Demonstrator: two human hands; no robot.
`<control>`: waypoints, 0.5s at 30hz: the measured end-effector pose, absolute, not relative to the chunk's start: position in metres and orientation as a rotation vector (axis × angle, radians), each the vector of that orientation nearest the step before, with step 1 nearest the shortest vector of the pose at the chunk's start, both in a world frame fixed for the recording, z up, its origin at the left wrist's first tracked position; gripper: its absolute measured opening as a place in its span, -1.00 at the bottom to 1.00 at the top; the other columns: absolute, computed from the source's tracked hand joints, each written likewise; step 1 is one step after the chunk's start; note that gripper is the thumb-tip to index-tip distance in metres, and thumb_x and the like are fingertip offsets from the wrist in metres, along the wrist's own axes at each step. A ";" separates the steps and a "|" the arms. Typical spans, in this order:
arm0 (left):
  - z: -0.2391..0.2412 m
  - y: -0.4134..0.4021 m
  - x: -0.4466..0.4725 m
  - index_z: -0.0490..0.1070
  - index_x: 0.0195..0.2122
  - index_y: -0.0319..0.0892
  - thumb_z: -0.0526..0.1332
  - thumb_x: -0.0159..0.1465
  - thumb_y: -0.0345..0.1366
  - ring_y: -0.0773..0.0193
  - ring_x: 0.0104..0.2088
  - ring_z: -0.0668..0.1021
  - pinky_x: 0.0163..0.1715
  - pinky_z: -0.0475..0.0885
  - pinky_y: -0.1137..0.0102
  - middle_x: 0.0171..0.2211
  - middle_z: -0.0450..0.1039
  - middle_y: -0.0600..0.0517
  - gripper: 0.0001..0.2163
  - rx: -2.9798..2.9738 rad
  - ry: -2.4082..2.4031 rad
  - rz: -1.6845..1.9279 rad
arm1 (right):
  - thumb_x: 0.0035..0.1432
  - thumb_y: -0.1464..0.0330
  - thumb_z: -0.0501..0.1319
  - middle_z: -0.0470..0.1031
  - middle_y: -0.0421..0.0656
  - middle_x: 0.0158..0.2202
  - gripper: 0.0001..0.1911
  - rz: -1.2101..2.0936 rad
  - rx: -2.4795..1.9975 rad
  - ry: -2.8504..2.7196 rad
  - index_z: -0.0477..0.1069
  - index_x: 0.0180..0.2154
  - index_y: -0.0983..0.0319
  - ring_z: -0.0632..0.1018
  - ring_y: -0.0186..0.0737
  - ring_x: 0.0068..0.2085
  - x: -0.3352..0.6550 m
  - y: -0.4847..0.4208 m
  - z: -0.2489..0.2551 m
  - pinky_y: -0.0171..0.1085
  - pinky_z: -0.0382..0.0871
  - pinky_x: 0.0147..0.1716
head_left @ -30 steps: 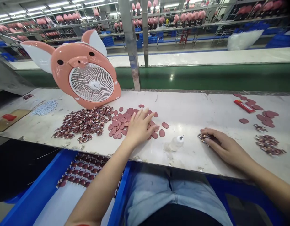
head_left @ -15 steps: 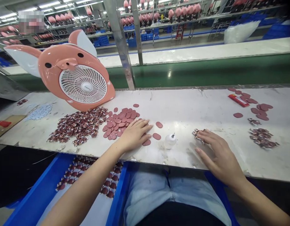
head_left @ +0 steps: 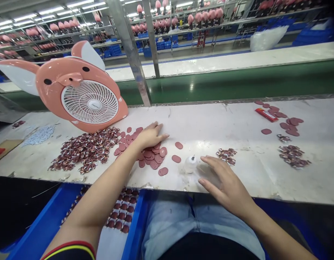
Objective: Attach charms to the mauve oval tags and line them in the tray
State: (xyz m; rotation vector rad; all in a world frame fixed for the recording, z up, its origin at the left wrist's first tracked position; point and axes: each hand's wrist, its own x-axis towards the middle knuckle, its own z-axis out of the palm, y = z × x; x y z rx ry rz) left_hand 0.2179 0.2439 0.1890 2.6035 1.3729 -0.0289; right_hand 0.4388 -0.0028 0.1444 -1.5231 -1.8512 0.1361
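My left hand (head_left: 150, 137) lies palm down over the pile of flat oval reddish pieces (head_left: 154, 159), fingers stretched out and a little apart. Part of that pile is hidden under it. My right hand (head_left: 223, 182) is open, its thumb and fingers parted beside a small translucent bottle (head_left: 190, 165) with a thin dark tip; no object shows in it. Behind the right hand lies a small cluster of dark red and white parts (head_left: 227, 155). Two loose ovals, one of them a reddish oval (head_left: 176, 159), rest between the pile and the bottle.
A pink animal-shaped fan (head_left: 85, 90) stands at the back left, behind a big heap of small parts (head_left: 82, 150). Pale blue bits (head_left: 41, 134) lie farther left. On the right are a red packet (head_left: 266, 115) and another parts heap (head_left: 294, 157). Below sits a blue bin (head_left: 42, 220).
My left hand has moved back and left across the oval pile, uncovering its front part. My right hand has left the small parts cluster and come left to the bottle.
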 end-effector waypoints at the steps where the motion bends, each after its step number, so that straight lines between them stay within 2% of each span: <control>1: 0.188 0.232 0.220 0.15 0.38 -0.32 0.02 0.36 0.15 -0.16 0.40 0.20 0.31 0.16 0.06 0.43 0.04 -0.36 -0.26 2.626 1.338 -0.017 | 0.36 0.13 0.18 0.47 -0.01 0.14 -0.51 0.162 -1.533 -1.842 0.25 0.23 0.14 0.49 0.02 0.16 0.436 -0.002 0.144 0.00 0.48 0.09; 5: 0.182 0.182 0.239 0.14 0.40 -0.14 0.05 0.34 0.19 -0.09 0.42 0.15 0.35 0.06 -0.01 0.45 0.05 -0.20 -0.28 2.716 1.182 0.013 | 0.37 0.12 0.16 0.46 -0.01 0.15 -0.51 0.242 -1.543 -1.791 0.23 0.24 0.13 0.47 0.01 0.17 0.429 0.002 0.142 0.02 0.44 0.12; 8: 0.178 0.156 0.250 0.20 0.38 -0.03 0.04 0.39 0.10 -0.04 0.43 0.15 0.37 -0.01 -0.02 0.46 0.05 -0.12 -0.41 2.757 1.092 -0.008 | 0.36 0.09 0.17 0.44 0.00 0.18 -0.48 0.298 -1.545 -1.767 0.23 0.24 0.14 0.45 0.04 0.18 0.425 0.008 0.142 0.04 0.43 0.12; 11: 0.179 0.144 0.246 0.25 0.36 0.01 -0.02 0.46 -0.04 -0.02 0.42 0.17 0.36 0.03 -0.03 0.45 0.07 -0.10 -0.52 2.774 1.062 -0.020 | 0.34 0.06 0.18 0.45 0.03 0.16 -0.46 0.360 -1.552 -1.761 0.24 0.23 0.17 0.46 0.07 0.16 0.419 0.014 0.141 0.06 0.42 0.10; 15: 0.182 0.136 0.224 0.30 0.33 0.00 -0.03 0.48 -0.11 -0.03 0.40 0.20 0.36 0.00 -0.08 0.43 0.14 -0.08 -0.57 2.785 1.029 -0.037 | 0.32 0.08 0.20 0.49 0.04 0.10 -0.49 0.417 -1.557 -1.750 0.30 0.18 0.19 0.48 0.12 0.11 0.412 0.021 0.139 0.10 0.41 0.07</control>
